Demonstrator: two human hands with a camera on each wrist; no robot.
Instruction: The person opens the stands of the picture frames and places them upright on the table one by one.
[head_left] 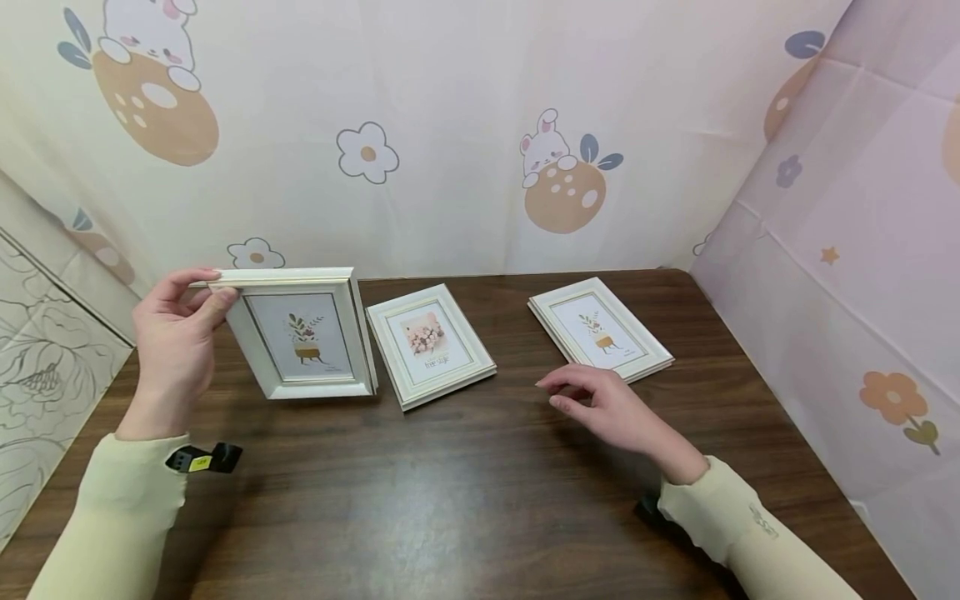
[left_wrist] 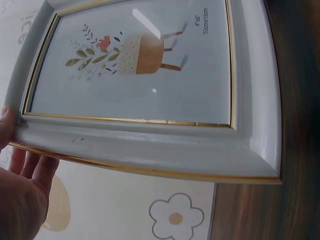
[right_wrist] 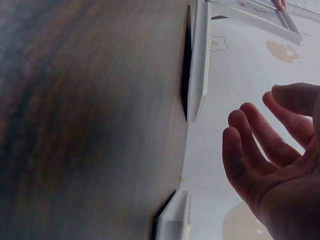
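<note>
At the left, my left hand (head_left: 180, 329) grips a white picture frame (head_left: 255, 350) by its top left corner, thumb on the front and fingers behind. The frame stands tilted up and shows a plant-pot print; the left wrist view gives its gold inner edge (left_wrist: 145, 120) up close. Beside it a second white picture frame (head_left: 393, 354) with a pink flower print lies face up. My right hand (head_left: 611, 408) hovers with loosely bent fingers and nothing in them, just in front of a third white frame (head_left: 577, 292) lying flat at the right.
All of this is on a dark brown wooden table (head_left: 450, 492). A pale curtain (head_left: 450, 208) with rabbits and flowers closes off the back, and similar cloth (head_left: 825, 317) hangs along the right side. A black strap (head_left: 225, 457) sits on the left sleeve.
</note>
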